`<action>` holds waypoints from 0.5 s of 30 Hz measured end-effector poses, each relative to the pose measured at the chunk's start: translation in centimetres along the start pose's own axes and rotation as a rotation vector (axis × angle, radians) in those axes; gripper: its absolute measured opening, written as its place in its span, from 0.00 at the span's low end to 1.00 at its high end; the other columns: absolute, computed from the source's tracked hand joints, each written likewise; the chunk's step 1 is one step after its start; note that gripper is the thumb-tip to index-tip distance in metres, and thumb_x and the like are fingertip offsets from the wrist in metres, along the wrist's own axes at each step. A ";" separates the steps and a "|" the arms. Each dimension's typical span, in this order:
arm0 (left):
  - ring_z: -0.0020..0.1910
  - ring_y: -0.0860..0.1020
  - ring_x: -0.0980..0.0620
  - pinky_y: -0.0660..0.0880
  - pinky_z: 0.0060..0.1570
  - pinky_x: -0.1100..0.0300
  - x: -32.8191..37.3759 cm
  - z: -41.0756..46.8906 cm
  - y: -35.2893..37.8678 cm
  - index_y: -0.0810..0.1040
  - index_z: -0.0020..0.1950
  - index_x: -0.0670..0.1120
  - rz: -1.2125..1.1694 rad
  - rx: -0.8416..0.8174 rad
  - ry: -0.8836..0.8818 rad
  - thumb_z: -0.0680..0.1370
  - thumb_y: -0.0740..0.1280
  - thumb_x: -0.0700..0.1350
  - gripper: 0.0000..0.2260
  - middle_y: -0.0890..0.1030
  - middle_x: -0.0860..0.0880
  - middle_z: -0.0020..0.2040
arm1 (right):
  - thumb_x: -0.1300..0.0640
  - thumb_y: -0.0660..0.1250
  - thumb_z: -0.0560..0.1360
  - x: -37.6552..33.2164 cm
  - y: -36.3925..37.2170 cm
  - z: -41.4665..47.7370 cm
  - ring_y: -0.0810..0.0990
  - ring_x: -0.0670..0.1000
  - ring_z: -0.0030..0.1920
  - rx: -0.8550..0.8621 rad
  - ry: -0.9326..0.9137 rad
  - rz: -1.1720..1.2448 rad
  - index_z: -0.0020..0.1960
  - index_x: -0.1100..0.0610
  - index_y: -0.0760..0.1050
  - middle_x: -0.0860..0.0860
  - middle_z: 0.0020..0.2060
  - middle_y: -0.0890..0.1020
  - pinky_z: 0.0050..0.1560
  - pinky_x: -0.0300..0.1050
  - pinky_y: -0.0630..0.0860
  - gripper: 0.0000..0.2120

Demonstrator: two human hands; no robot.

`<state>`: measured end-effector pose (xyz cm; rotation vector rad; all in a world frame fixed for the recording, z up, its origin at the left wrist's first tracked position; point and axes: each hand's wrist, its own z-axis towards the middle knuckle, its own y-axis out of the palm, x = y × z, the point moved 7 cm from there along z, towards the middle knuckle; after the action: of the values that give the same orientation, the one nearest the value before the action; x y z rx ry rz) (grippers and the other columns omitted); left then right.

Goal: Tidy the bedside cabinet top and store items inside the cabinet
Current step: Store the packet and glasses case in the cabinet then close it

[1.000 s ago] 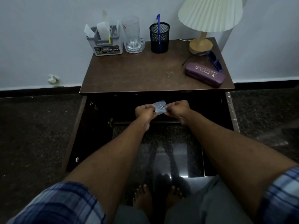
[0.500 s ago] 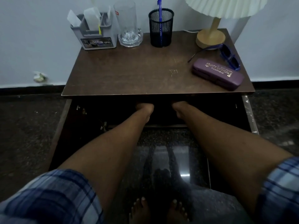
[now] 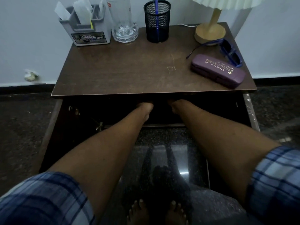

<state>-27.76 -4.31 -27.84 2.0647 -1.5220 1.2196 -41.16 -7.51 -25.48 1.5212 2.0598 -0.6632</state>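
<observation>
Both my arms reach into the open dark cabinet under its brown top [image 3: 129, 70]. Only the heel of my left hand [image 3: 145, 106] and of my right hand [image 3: 174, 103] shows below the top's front edge. The fingers and anything in them are hidden inside. On the top lie a purple glasses case [image 3: 217, 70] and blue sunglasses [image 3: 229, 51] at the right. Along the back stand a grey organiser [image 3: 86, 28], a glass mug [image 3: 124, 21] and a black mesh cup [image 3: 157, 21] holding a blue pen.
A lamp with a wooden base [image 3: 210, 32] stands at the back right corner. The cabinet doors hang open to the left [image 3: 50, 135] and right [image 3: 250, 111]. A crumpled scrap [image 3: 30, 75] lies by the wall on the left. My bare feet [image 3: 155, 211] rest on the dark polished floor.
A second ago both hands held a small clear packet in front of the cabinet opening. They have moved forward into the cabinet, out of sight with the packet, and the view has come closer.
</observation>
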 end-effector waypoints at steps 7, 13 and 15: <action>0.67 0.76 0.44 0.74 0.57 0.58 0.6 -2.8 -0.6 0.72 0.72 0.37 0.002 0.099 0.008 0.82 0.63 0.44 0.19 0.76 0.42 0.69 | 0.54 0.52 0.86 0.3 -0.6 -0.7 0.66 0.57 0.75 0.050 -0.101 -0.118 0.78 0.61 0.62 0.58 0.76 0.67 0.74 0.45 0.61 0.22; 0.57 0.82 0.43 0.78 0.49 0.57 1.1 -5.4 -1.7 0.79 0.62 0.38 -0.032 0.137 0.045 0.76 0.68 0.40 0.15 0.83 0.41 0.59 | 0.55 0.67 0.80 -0.4 -1.8 -3.5 0.76 0.55 0.67 0.186 -0.254 -0.039 0.72 0.63 0.72 0.55 0.67 0.77 0.53 0.36 0.71 0.22; 0.53 0.83 0.42 0.80 0.49 0.55 1.2 -6.2 -2.2 0.79 0.60 0.39 -0.024 0.136 0.065 0.75 0.69 0.41 0.15 0.83 0.41 0.56 | 0.58 0.69 0.78 -0.2 -2.2 -4.3 0.79 0.55 0.63 0.191 -0.262 -0.018 0.68 0.65 0.75 0.53 0.60 0.80 0.48 0.34 0.72 0.20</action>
<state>-28.50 -0.07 -22.76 2.0986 -1.4170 1.4026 -43.67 -5.43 -21.89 1.4303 1.8579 -1.0328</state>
